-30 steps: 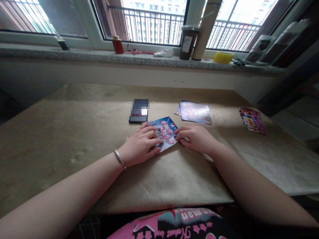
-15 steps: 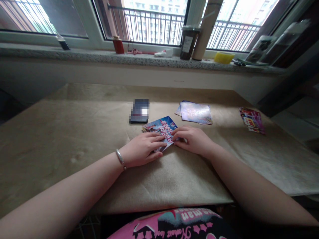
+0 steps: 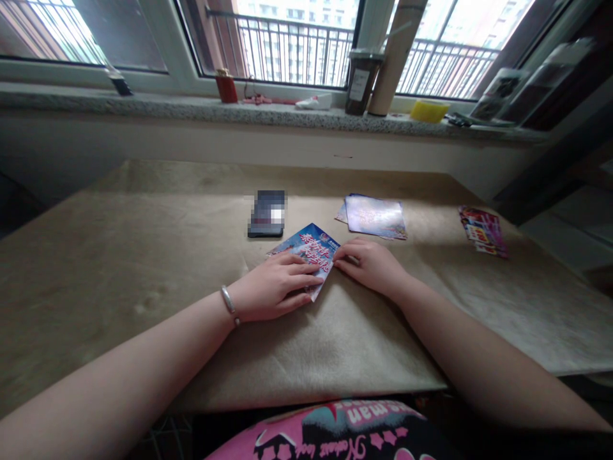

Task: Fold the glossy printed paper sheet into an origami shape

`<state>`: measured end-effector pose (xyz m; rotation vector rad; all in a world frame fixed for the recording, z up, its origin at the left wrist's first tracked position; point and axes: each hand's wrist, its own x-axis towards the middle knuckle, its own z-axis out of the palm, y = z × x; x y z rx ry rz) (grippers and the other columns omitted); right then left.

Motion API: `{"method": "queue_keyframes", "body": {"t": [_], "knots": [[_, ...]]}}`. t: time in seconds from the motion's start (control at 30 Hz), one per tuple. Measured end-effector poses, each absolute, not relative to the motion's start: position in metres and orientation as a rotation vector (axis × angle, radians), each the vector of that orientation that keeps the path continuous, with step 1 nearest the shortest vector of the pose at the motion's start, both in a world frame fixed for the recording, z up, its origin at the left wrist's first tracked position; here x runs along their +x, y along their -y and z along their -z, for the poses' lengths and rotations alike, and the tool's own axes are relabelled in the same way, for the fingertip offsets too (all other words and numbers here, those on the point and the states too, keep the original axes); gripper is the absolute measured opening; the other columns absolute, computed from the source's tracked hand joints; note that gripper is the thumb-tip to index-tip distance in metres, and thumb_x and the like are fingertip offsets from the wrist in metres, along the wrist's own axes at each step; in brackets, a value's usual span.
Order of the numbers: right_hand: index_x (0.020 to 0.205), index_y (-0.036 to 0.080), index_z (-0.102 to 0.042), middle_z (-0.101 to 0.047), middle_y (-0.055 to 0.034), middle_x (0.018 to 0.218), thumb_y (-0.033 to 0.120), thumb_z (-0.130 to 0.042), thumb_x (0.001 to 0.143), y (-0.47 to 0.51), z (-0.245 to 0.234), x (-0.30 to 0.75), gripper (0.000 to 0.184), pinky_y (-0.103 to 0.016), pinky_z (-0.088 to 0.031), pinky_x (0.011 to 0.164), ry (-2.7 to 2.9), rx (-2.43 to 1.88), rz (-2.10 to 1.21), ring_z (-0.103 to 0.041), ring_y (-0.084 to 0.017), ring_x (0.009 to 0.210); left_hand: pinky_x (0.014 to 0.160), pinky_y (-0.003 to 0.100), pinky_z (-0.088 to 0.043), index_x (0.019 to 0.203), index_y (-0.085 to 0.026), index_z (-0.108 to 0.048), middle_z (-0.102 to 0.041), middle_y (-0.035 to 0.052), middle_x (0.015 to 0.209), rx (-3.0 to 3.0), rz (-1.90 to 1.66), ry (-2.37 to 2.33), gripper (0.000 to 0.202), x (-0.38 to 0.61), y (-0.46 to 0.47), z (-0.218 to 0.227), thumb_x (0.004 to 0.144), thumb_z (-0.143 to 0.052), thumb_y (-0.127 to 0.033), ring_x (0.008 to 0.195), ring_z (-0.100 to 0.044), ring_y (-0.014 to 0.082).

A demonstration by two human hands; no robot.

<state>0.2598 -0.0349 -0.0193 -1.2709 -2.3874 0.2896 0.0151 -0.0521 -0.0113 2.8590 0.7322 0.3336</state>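
A blue printed leaflet [image 3: 318, 243] with large red-and-white lettering lies turned at an angle on the table; whether it is one sheet or several, I cannot tell. Flat across its lower left part rests my left hand [image 3: 275, 286], fingers stretched out and slightly apart, hiding some of the print. At the leaflet's right corner, my right hand [image 3: 371, 265] has thumb and fingertips pinched together on the edge. A silver bangle [image 3: 228, 300] circles my left wrist.
Behind the leaflet lies a dark, blurred-out phone-like object [image 3: 267, 214]. Pale printed sheets [image 3: 376, 216] are stacked to its right, and several colourful cards [image 3: 483, 231] lie near the table's [image 3: 119, 255] right edge. Jars and small items line the stone windowsill [image 3: 158, 105].
The leaflet has turned a little under my left hand, its top corner now further left. My right fingers have drawn in from its surface to a pinch at its right corner.
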Motion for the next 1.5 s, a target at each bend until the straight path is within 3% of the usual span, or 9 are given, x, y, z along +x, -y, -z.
{"method": "queue_keyframes", "body": {"t": [0.2,0.47,0.67,0.8,1.03,1.33,1.5], "knots": [[0.085,0.022,-0.068,-0.069,-0.0041,0.091,0.024,-0.058,0.084,0.032,0.024,0.260,0.011,-0.032,-0.048,0.080,2.318,-1.257,-0.362,-0.061,-0.019,0.089,0.105,0.046,-0.037,0.124,-0.022,-0.058,-0.058,0.0061,0.129,2.806,-0.338,-0.694,0.035,0.016,0.051,0.010,0.091,-0.050,-0.033,0.127,-0.043,0.0267],[0.083,0.021,-0.066,-0.064,-0.0070,0.103,0.021,-0.058,0.083,0.027,0.028,0.262,0.008,-0.037,-0.047,0.089,2.111,-1.285,-0.388,-0.059,-0.020,0.097,0.106,0.047,-0.037,0.130,-0.024,-0.052,-0.055,0.0076,0.132,2.838,-0.323,-0.656,0.042,0.015,0.051,0.011,0.089,-0.053,-0.035,0.127,-0.044,0.0270],[0.084,0.022,-0.068,-0.057,-0.0063,0.095,0.027,-0.058,0.082,0.024,0.030,0.265,0.011,-0.034,-0.051,0.074,2.014,-1.408,-0.402,-0.059,-0.018,0.083,0.106,0.049,-0.036,0.132,-0.025,-0.050,-0.053,0.0077,0.135,2.842,-0.315,-0.661,0.045,0.014,0.053,0.011,0.088,-0.054,-0.034,0.128,-0.043,0.0281],[0.085,0.021,-0.068,-0.054,-0.0071,0.100,0.024,-0.058,0.082,0.024,0.027,0.269,0.011,-0.030,-0.053,0.069,2.061,-1.297,-0.505,-0.058,-0.016,0.084,0.108,0.051,-0.033,0.130,-0.025,-0.052,-0.051,0.0072,0.137,2.864,-0.299,-0.674,0.044,0.013,0.053,0.012,0.087,-0.055,-0.034,0.132,-0.038,0.0301],[0.081,0.022,-0.069,-0.057,-0.0068,0.114,0.022,-0.061,0.083,0.021,0.023,0.280,0.008,-0.038,-0.045,0.097,2.264,-1.166,-0.580,-0.057,-0.018,0.106,0.107,0.050,-0.034,0.133,-0.026,-0.048,-0.047,0.0078,0.140,2.879,-0.240,-0.697,0.046,0.012,0.052,0.014,0.088,-0.054,-0.036,0.130,-0.040,0.0283],[0.086,0.022,-0.069,-0.060,-0.0085,0.118,0.020,-0.060,0.084,0.019,0.023,0.282,0.010,-0.040,-0.045,0.098,2.321,-1.160,-0.550,-0.058,-0.019,0.109,0.107,0.046,-0.035,0.137,-0.019,-0.043,-0.050,0.0098,0.137,2.851,-0.270,-0.743,0.054,0.012,0.052,0.016,0.087,-0.055,-0.037,0.128,-0.043,0.0267],[0.091,0.021,-0.070,-0.064,-0.0091,0.110,0.020,-0.060,0.084,0.013,0.025,0.290,0.013,-0.039,-0.048,0.093,2.417,-1.086,-0.466,-0.060,-0.020,0.103,0.108,0.046,-0.034,0.132,-0.022,-0.048,-0.050,0.0070,0.138,2.870,-0.264,-0.703,0.047,0.012,0.050,0.017,0.088,-0.055,-0.036,0.128,-0.043,0.0259]]}}
